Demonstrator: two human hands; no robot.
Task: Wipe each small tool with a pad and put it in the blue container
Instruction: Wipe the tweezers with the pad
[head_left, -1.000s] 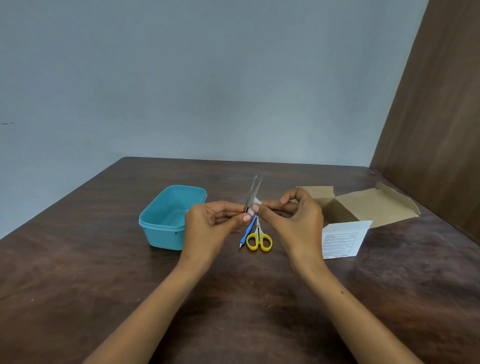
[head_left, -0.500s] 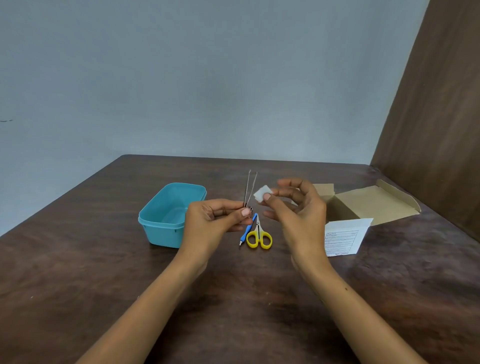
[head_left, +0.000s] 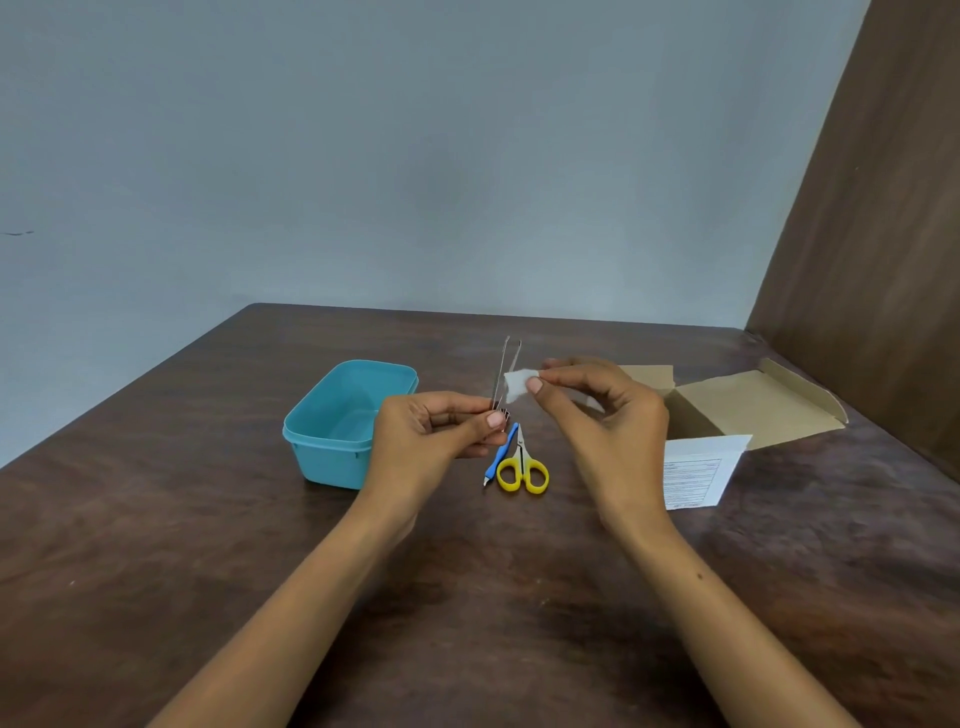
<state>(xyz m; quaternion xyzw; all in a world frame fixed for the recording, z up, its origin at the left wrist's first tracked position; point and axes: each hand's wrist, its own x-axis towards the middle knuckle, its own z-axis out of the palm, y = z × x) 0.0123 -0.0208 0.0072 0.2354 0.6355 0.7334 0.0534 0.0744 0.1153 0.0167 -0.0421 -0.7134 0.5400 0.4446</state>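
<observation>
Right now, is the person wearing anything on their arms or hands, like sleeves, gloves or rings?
No. Both forearms are bare as far as the picture shows, with no sleeves in view. The left hand and right hand have no gloves, rings, watch or bracelets that I can see. The fingernails look short and plain.

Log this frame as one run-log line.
step: wiping tweezers | left hand: pinches tweezers base | right hand: pinches pad beside prongs | blue container: empty | scissors, blue tool: on table

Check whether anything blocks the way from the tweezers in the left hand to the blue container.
Nothing visible does. The left hand holds the thin metal tweezers just right of the open blue plastic container; only bare space shows between them, and the container looks empty.
</observation>
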